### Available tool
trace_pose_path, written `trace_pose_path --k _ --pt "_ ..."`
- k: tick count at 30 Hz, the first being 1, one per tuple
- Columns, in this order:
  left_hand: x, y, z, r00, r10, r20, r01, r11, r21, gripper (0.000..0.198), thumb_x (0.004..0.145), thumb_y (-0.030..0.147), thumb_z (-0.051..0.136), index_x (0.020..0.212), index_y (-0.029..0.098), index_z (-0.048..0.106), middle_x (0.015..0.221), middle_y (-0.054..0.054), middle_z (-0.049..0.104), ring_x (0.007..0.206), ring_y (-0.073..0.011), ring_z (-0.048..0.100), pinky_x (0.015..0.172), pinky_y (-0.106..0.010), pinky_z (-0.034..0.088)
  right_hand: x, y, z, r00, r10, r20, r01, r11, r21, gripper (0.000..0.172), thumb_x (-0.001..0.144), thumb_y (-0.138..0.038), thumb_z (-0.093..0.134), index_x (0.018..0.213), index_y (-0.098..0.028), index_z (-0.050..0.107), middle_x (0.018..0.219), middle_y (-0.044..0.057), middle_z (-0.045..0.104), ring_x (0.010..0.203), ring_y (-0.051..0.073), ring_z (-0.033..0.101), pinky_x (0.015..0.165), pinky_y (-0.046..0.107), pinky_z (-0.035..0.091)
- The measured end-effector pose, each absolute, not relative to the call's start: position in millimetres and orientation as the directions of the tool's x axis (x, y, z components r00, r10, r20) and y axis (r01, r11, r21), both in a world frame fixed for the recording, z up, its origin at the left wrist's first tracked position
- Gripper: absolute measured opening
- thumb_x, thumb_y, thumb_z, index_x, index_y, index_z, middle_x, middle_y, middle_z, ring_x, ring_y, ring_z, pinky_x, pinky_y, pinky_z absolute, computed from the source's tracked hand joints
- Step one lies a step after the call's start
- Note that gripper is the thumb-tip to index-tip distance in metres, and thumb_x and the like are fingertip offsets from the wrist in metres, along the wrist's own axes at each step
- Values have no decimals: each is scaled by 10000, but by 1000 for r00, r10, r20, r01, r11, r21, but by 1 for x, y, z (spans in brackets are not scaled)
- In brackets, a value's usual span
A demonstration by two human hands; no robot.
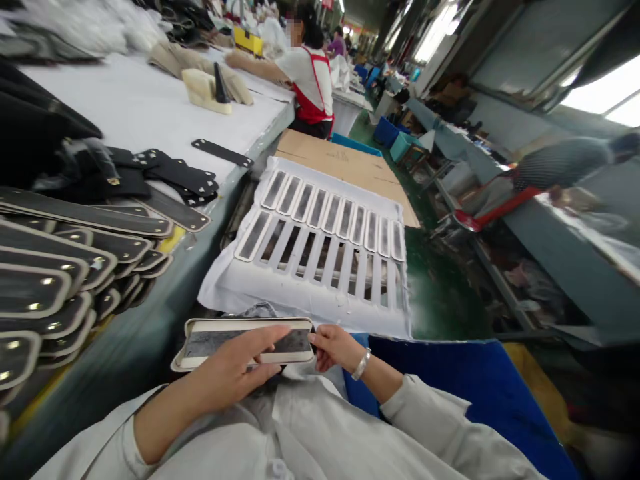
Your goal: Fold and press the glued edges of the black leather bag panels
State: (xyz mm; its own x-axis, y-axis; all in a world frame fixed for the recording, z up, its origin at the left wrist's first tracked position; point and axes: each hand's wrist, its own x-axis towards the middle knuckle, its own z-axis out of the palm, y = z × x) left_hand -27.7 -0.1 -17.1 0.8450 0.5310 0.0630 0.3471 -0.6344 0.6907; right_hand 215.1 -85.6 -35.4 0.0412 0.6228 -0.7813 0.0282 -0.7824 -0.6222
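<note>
Down at bottom centre, the cream-edged panel (213,341) looks light and fairly stiff, best taken by its rim, as the left hand (235,367) lies across it, fingers loosely spread, and the right hand's (336,347) fingers pinch its right end.

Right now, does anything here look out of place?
A black strip lies alone near the edge of the white table, apart from the black pile, so it looks stray. I see no clear spill, nor damage to the pale-edged piece at the left hand and right hand.
</note>
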Motion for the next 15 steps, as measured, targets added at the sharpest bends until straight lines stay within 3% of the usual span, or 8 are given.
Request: trace_pose_path --k 3,5,7,9,15 --pt "-86 26 -16 375 927 0 579 -234 781 269 858 419 453 836 185 581 829 -17 625 734 -150 559 677 -243 435 217 -83 -32 9 588 -809 46 -808 -587 291 830 -414 543 701 -174 439 493 -50 563 452 128 618 433 226 510" --pt "-116 38 -23 220 959 -178 619 3 785 309 811 476 502 696 190 506 594 43 518 563 -126 495 560 -234 396 221 -80 -32 -33 564 -825 61 -823 -565 291 834 -418 533 704 -171 447 510 -39 576 479 134 633 453 231 519" --pt "-130 44 -35 296 885 -361 578 135 805 333 779 489 530 651 198 433 524 76 445 500 -112 455 511 -223 369 225 -76 -32 -59 542 -838 98 -832 -545 307 825 -435 539 699 -170 451 522 -26 588 493 143 641 460 233 519" --pt "-130 45 -48 386 812 -437 540 185 821 340 762 474 549 643 204 380 521 90 420 495 -106 448 497 -214 356 227 -73 -32 -65 523 -850 144 -838 -527 330 804 -458 560 687 -169 452 532 -13 599 494 149 643 457 233 514" --pt "-127 55 -56 506 764 -401 557 66 828 338 761 444 539 628 209 335 552 93 370 522 -104 421 505 -205 347 221 -74 -33 -15 596 -803 217 -782 -584 316 792 -434 575 663 -183 432 504 -28 579 470 131 617 454 226 495"
